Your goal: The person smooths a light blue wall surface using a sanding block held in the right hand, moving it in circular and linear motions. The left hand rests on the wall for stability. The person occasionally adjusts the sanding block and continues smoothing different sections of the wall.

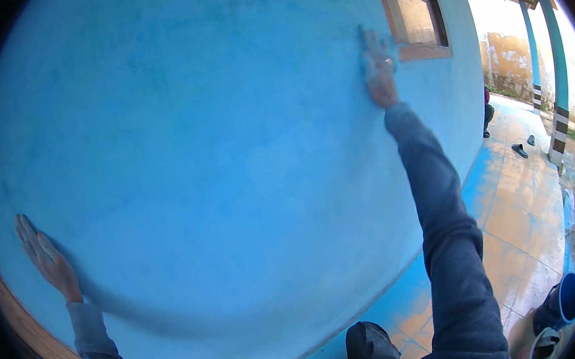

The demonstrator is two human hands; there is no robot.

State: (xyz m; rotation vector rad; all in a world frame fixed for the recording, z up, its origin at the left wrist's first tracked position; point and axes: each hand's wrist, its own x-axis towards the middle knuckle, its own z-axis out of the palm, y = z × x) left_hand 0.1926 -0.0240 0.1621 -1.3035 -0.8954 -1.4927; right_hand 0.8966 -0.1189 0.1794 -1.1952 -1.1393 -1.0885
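Observation:
A large light-blue wall fills most of the view, with patches of slightly darker blue. At the far left, my left hand is raised against it, fingers stretched out and empty. My right hand reaches high on the wall, just left of the window and its brown frame. Its fingers look spread and a little blurred, with a ring on one of them. Nothing shows in either hand. Dark sleeves cover both arms.
Blue-smeared tiles run along the wall's foot. A dark blue bucket stands at lower right. Two dark sandals lie farther off, near striped-base posts. Another person is partly hidden behind the wall's corner. My knee shows below.

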